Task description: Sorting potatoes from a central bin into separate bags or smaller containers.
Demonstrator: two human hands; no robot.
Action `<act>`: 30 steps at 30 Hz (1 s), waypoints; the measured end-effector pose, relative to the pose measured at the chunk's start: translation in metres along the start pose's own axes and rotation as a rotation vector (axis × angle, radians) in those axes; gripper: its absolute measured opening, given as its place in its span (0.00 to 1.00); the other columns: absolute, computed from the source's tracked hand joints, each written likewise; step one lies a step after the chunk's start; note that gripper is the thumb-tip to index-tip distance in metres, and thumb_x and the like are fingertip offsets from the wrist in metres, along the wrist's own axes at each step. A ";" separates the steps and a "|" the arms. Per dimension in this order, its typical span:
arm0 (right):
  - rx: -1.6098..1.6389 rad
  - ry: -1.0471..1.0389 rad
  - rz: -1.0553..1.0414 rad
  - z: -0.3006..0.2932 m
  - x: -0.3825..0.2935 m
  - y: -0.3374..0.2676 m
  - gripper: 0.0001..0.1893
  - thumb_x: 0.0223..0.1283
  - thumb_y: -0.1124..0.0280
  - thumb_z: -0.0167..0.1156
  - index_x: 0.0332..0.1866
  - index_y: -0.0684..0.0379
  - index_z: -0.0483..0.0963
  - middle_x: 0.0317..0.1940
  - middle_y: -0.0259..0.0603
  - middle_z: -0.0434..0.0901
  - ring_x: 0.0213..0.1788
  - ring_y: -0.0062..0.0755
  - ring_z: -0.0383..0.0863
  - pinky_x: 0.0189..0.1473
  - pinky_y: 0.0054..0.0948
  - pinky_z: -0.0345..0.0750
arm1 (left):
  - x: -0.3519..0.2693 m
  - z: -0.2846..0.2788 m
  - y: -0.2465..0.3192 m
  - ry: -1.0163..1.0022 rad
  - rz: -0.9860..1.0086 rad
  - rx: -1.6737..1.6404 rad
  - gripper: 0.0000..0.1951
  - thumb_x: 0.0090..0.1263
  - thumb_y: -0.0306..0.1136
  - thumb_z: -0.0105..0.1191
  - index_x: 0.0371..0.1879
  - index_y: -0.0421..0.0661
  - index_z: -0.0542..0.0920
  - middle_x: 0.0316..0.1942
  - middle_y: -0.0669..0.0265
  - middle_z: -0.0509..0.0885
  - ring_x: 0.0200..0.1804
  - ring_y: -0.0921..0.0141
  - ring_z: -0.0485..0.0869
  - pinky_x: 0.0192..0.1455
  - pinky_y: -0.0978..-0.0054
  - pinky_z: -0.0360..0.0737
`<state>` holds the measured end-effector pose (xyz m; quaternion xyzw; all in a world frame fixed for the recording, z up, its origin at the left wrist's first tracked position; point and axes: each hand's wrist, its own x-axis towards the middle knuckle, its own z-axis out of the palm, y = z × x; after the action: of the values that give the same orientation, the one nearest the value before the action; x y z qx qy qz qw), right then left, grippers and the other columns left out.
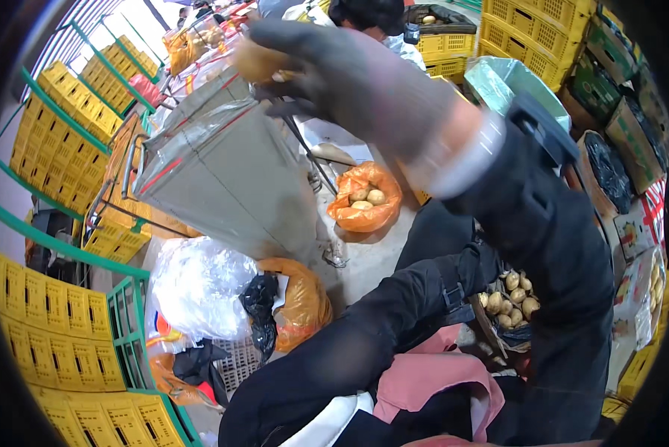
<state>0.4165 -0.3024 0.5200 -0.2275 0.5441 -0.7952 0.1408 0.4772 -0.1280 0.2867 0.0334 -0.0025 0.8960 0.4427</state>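
My right hand (334, 84), in a dark glove and blurred, is raised over the upper middle of the view. Its fingers are closed around a brown, potato-like item (259, 60). Just below and left of it spreads the mouth of a large translucent plastic bag (222, 173). My left sleeve (390, 313) runs across my lap toward a box of potatoes (510, 302) lined with black plastic. The right sleeve covers the place where my left hand would be, so that hand is hidden. An orange plastic bag (365, 195) with several potatoes stands on the floor ahead.
Yellow crates (55, 318) stand along the left beside green metal rails (60, 240). More yellow crates (530, 39) rise at the back right, near cardboard boxes (636, 145). Bundled clear plastic (203, 285) and a tied orange bag (301, 304) lie front left. Another person (368, 14) is ahead.
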 end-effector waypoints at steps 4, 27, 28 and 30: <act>-0.182 0.010 -0.197 -0.017 -0.022 -0.005 0.19 0.74 0.62 0.55 0.62 0.62 0.74 0.56 0.44 0.79 0.56 0.33 0.82 0.58 0.28 0.80 | 0.002 0.007 0.005 -0.018 -0.007 -0.046 0.22 0.79 0.52 0.43 0.54 0.44 0.73 0.47 0.55 0.81 0.44 0.58 0.84 0.46 0.58 0.86; -1.388 0.572 1.510 -0.337 -0.531 0.375 0.18 0.58 0.56 0.62 0.49 0.54 0.83 0.48 0.48 0.86 0.50 0.49 0.87 0.50 0.44 0.82 | 0.034 0.005 0.031 0.084 0.013 0.199 0.27 0.69 0.59 0.58 0.51 0.46 0.78 0.50 0.56 0.82 0.48 0.57 0.81 0.54 0.59 0.83; -1.383 0.568 1.507 -0.338 -0.525 0.379 0.18 0.58 0.56 0.62 0.49 0.54 0.83 0.48 0.48 0.86 0.50 0.49 0.87 0.50 0.44 0.82 | 0.036 0.006 0.029 0.075 0.026 0.264 0.27 0.69 0.59 0.57 0.51 0.46 0.78 0.51 0.56 0.82 0.49 0.57 0.81 0.54 0.58 0.83; -1.437 0.660 1.472 -0.341 -0.519 0.386 0.16 0.61 0.58 0.61 0.49 0.54 0.83 0.49 0.48 0.86 0.51 0.47 0.87 0.50 0.45 0.83 | 0.041 0.008 0.020 0.089 0.061 0.277 0.27 0.69 0.59 0.58 0.51 0.46 0.78 0.50 0.56 0.82 0.49 0.56 0.81 0.54 0.58 0.83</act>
<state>0.6762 0.0733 -0.0511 0.3513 0.8976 -0.0322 0.2644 0.4373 -0.1076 0.2979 0.0543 0.1399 0.9014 0.4062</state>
